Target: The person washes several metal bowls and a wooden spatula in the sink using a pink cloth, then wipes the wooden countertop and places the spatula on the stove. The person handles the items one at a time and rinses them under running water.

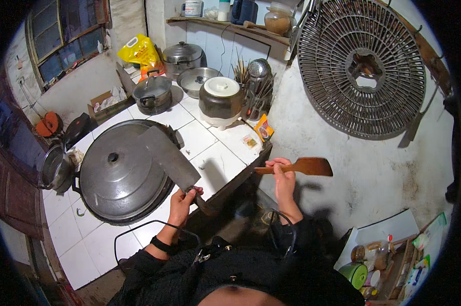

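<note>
My left hand (pixel 182 206) grips a cleaver (pixel 171 157) near the base of its handle. Its broad dark blade reaches up and left, in front of the edge of a large lidded wok (pixel 115 172) on the tiled counter. In my right hand (pixel 283 179) is a wooden spatula (pixel 312 166), held about the handle with its flat blade pointing right, beside the whitewashed wall. Both tools are off the counter, as far as I can tell.
White tiles (pixel 215 160) cover the counter. Along its back stand a lidded pot (pixel 152 97), a rice cooker (pixel 220 101) and utensil holders (pixel 259 99). A round slatted rack (pixel 333 88) hangs on the wall. Jars (pixel 376 252) stand low at right; a metal pan (pixel 54 168) sits at left.
</note>
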Demonstrator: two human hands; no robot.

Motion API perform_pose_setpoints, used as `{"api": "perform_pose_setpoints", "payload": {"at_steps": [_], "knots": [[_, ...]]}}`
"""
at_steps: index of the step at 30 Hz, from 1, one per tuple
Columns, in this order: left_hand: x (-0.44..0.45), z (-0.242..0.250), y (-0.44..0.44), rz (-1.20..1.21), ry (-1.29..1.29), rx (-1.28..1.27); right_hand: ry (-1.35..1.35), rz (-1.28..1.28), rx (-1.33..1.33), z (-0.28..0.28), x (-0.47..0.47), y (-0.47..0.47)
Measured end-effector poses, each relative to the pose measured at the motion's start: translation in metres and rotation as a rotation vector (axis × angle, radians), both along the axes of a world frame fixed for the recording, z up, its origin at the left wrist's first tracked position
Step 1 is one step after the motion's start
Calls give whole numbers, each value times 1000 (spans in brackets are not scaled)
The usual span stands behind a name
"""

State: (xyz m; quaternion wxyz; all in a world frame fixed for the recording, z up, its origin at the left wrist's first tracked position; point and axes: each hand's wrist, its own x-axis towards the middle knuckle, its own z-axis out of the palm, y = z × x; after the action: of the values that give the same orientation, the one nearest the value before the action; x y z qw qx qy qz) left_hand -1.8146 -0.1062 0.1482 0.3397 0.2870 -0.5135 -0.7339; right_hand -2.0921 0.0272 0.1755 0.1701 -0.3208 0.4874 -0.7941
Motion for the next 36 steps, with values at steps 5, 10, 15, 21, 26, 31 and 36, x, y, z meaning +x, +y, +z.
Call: {"api": "perform_pose_setpoints", "payload": {"at_steps": [5, 10, 15, 21, 26, 31, 36], "knots": [[-32, -4, -21, 49, -85, -15, 109, -97, 436, -21, -73, -24], [-50, -17, -48, 35, -31, -12, 192, -191, 431, -6, -116, -110], [-49, -28, -84, 95, -29, -88, 151, -91, 215, 40, -176, -238], [-36, -34, -108, 210, -60, -96, 289, -292, 397, 69, -239, -363], [-26, -36, -101, 320, -114, -57, 560, -475, 737, 47, -272, -426], [-20, -32, -82, 432, -168, 22, 445, -250, 852, 28, -303, -464], [-30, -26, -65, 513, -180, 79, 421, -319, 886, 3, -333, -496]]}}
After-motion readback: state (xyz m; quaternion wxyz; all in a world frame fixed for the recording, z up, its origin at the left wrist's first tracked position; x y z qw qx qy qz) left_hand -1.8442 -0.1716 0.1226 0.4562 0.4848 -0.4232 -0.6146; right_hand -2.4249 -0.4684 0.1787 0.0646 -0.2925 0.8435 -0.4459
